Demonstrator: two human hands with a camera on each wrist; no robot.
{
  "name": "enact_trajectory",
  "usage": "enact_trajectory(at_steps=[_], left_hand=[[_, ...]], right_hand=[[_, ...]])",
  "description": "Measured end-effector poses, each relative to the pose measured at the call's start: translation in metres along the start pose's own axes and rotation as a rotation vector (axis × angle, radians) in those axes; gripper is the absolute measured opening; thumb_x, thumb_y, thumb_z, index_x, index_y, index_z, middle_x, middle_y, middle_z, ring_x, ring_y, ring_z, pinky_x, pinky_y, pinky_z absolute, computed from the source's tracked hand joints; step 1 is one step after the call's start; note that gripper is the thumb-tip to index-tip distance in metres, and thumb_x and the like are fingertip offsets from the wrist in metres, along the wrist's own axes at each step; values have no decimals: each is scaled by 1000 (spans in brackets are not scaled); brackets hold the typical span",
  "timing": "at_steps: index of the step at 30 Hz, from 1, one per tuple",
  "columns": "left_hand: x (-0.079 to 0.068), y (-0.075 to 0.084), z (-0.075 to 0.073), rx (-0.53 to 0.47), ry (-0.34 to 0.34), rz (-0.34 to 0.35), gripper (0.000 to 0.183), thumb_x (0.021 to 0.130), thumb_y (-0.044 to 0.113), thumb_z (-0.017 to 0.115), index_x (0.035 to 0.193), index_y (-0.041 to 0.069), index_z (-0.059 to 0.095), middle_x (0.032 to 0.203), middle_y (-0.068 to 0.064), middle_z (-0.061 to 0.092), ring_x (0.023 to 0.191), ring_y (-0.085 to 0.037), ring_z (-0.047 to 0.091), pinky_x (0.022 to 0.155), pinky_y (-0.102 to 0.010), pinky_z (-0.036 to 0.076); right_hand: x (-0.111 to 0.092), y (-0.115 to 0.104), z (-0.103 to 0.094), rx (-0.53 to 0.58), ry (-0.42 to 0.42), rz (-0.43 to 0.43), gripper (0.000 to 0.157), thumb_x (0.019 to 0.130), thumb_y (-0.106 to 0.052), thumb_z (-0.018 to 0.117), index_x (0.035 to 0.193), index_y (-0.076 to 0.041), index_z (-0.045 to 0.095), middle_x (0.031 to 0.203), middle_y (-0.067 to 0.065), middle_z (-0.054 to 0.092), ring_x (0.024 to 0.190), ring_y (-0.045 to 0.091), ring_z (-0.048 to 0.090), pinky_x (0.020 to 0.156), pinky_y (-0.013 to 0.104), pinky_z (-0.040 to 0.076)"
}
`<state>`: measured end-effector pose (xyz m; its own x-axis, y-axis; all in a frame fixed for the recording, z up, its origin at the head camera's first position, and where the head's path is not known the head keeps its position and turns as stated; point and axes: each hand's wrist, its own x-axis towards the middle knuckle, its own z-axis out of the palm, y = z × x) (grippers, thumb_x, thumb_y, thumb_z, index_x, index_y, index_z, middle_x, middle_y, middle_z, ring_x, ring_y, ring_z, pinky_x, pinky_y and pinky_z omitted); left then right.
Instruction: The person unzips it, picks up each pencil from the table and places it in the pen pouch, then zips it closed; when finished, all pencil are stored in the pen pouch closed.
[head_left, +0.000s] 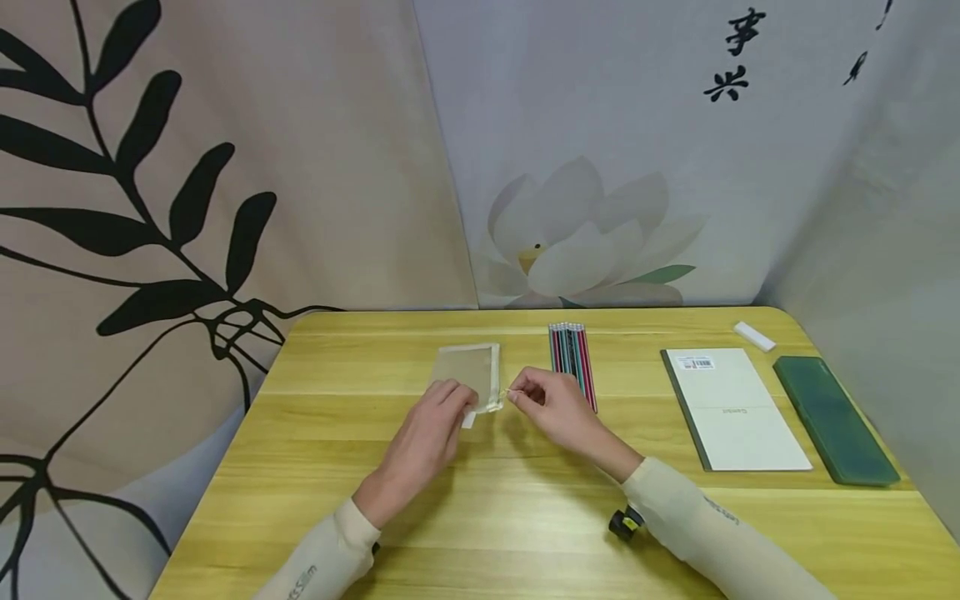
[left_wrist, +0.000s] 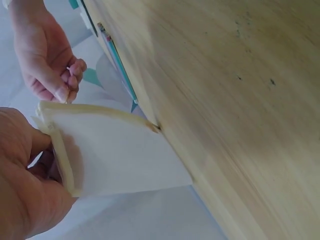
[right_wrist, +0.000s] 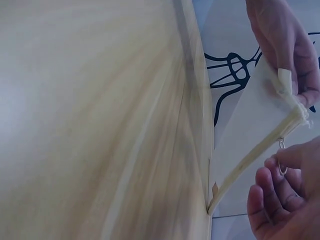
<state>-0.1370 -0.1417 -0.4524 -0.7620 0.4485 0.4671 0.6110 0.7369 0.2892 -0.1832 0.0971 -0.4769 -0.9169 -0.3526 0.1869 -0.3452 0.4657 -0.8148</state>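
Observation:
A flat, pale rectangular sheet (head_left: 467,367) with a raised cream border stands partly lifted off the wooden table. My left hand (head_left: 423,429) grips its near edge, thumb on one side and fingers on the other. In the left wrist view the sheet (left_wrist: 120,155) shows a white face with the border along two sides. At its near right corner, my right hand (head_left: 555,408) pinches a thin pale cord loop (right_wrist: 282,146) between thumb and forefinger. The loop hangs from the border, which looks frayed at that corner in the right wrist view.
Several striped pencils (head_left: 567,350) lie side by side just beyond the right hand. Farther right are a white notebook (head_left: 738,433) with a dark spine, a green case (head_left: 832,417) and a small white block (head_left: 754,336). A printed curtain (head_left: 337,167) hangs behind the table.

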Motion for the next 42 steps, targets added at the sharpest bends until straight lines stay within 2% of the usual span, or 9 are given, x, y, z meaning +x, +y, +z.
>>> enact_trajectory(at_steps=[6,15,25,35,42], left_hand=[[-1,1,-1,16,-14,13,22,97,-6,68,108,13,66,104,0,67,96,-15,61,82,-27,58],[-7,1,-3,38,12,63,26,94,-9,70,107,14,65,105,2,66,98,-14,62,84,-26,58],[-11,2,-7,0,11,52,29,92,-12,70,109,12,65,107,-2,66,100,-17,64,86,-29,60],[-17,-1,-11,-25,23,18,25,95,-10,68,108,10,64,103,-2,64,96,-14,62,83,-26,60],[-19,-2,-15,-42,-5,24,22,97,-7,67,110,10,62,105,-4,66,96,-15,62,83,-27,61]], right_hand=[[5,1,0,-40,19,-15,6,102,-20,72,97,-17,74,90,8,78,72,8,64,66,24,55],[8,3,1,-120,25,-63,6,100,-19,75,94,-19,74,84,-7,73,73,5,63,68,23,55],[23,9,4,-176,42,-62,9,101,-20,74,92,-20,72,81,-10,72,72,4,63,67,23,54],[36,2,9,-204,31,-47,8,101,-20,74,94,-17,73,82,-6,72,70,5,61,66,24,53],[43,9,11,-229,64,-18,8,100,-18,75,92,-15,73,83,-4,73,71,5,63,68,25,55]])
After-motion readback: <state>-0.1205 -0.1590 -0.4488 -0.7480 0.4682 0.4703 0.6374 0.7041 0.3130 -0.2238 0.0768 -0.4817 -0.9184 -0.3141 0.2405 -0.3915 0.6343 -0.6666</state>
